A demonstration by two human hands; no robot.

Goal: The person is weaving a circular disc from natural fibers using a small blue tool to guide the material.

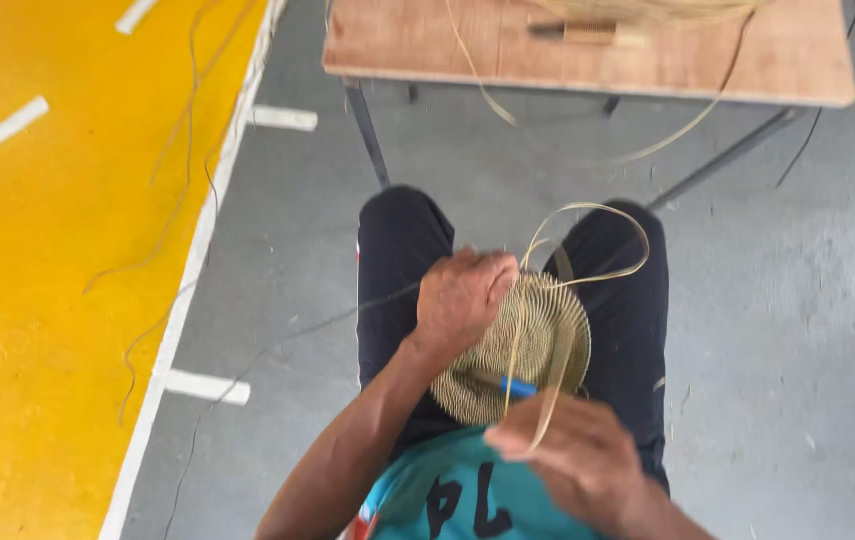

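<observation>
Grey floor [787, 330] below; left hand [462, 298] clenched on woven disc [532, 345]; right hand [577, 460] pinching strip [587, 250].

Sat with a round woven disc [527, 345] on the lap, over dark trousers [402, 260]. Gripped the disc's upper left rim with the left hand [462, 297]. Pinched a pale flat strip [587, 250] in the right hand [572, 455], looped above the disc. Faced a wooden table [797, 60] over grey floor [797, 330], its near edge draped with loose strips.
</observation>
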